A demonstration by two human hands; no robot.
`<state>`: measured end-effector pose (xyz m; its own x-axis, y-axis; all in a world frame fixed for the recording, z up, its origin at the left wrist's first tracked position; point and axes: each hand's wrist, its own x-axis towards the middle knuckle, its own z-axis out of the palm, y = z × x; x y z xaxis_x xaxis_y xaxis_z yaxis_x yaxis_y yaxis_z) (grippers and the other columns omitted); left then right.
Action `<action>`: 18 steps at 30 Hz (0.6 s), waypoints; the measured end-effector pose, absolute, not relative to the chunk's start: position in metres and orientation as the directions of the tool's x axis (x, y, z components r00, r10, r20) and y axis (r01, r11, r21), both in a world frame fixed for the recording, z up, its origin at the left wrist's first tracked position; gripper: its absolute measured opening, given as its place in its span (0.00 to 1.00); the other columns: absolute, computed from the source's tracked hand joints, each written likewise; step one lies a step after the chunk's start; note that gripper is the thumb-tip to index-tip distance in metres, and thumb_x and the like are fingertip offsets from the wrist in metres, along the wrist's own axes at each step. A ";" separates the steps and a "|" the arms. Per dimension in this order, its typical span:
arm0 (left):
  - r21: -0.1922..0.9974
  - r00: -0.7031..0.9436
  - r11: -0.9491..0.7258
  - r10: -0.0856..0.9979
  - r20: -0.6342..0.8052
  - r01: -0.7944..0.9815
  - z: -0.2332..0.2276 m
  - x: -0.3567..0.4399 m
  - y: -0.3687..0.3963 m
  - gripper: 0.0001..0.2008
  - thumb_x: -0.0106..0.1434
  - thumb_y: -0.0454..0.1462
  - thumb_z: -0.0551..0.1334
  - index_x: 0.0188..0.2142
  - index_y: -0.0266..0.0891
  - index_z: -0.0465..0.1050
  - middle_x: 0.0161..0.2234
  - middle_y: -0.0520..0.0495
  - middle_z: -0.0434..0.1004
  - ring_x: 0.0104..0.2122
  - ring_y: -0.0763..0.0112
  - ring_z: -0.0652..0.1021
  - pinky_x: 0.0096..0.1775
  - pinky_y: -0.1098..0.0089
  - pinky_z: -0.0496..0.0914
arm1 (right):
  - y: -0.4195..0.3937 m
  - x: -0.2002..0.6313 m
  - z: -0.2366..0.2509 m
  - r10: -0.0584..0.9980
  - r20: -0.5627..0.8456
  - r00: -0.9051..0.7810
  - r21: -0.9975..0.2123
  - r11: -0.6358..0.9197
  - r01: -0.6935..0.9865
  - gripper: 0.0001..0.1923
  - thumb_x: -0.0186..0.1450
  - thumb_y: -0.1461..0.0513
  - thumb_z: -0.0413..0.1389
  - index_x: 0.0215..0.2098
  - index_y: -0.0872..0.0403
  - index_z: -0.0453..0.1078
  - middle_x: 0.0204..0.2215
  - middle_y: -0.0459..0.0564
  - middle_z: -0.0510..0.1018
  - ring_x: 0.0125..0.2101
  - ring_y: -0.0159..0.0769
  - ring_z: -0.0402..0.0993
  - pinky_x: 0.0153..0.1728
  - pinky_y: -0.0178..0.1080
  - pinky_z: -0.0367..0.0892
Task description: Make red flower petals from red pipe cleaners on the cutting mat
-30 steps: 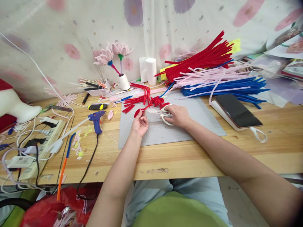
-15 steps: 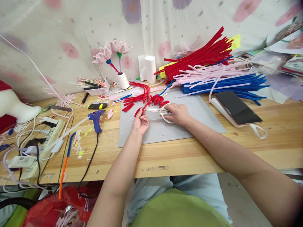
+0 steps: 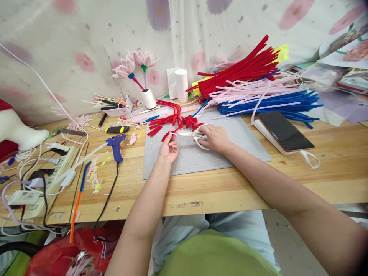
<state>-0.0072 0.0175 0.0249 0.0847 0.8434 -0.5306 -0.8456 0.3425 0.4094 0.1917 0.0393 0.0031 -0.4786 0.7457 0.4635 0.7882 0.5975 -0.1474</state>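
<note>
My left hand pinches a short red pipe cleaner between thumb and fingertips, above the grey cutting mat. My right hand is closed round the pale handles of a pair of scissors. Their blades point left, with the tips at the red piece by my left fingertips; whether they touch it I cannot tell. Just behind the blades lies a cluster of curled red pieces. Several cut red pipe cleaners lie on the mat further back.
Red, pink and blue pipe cleaner bundles lie at the back right, near a phone. On the left are a blue glue gun, a cutter knife and a power strip. Pink flowers stand in a white holder.
The view has shifted slightly. Both hands keep their holds, with the scissors and the red pipe cleaner in nearly the same position.
</note>
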 end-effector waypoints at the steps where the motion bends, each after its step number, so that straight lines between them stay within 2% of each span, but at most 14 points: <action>1: 0.423 0.077 0.345 0.842 -0.534 -0.838 0.025 -0.007 0.018 0.06 0.58 0.33 0.58 0.25 0.34 0.69 0.22 0.54 0.73 0.11 0.93 0.58 0.14 0.87 0.55 | 0.040 0.192 0.004 0.742 0.463 -0.485 -0.150 0.605 0.782 0.15 0.58 0.53 0.51 0.37 0.54 0.66 0.36 0.53 0.75 0.35 0.40 0.69 0.31 0.37 0.56; 8: 0.405 0.098 0.392 0.807 -0.582 -0.826 0.029 -0.008 0.017 0.07 0.58 0.31 0.56 0.24 0.33 0.67 0.20 0.53 0.71 0.11 0.92 0.58 0.13 0.87 0.53 | 0.040 0.195 0.002 0.735 0.455 -0.504 -0.153 0.622 0.768 0.13 0.58 0.55 0.51 0.36 0.54 0.66 0.34 0.53 0.75 0.35 0.40 0.69 0.32 0.37 0.56; 18: 0.427 0.087 0.409 0.797 -0.598 -0.806 0.032 -0.011 0.017 0.05 0.58 0.30 0.55 0.28 0.32 0.68 0.18 0.53 0.69 0.11 0.92 0.59 0.12 0.88 0.51 | 0.039 0.194 -0.002 0.733 0.458 -0.504 -0.120 0.612 0.782 0.12 0.59 0.54 0.49 0.33 0.54 0.67 0.31 0.52 0.76 0.33 0.38 0.69 0.29 0.36 0.54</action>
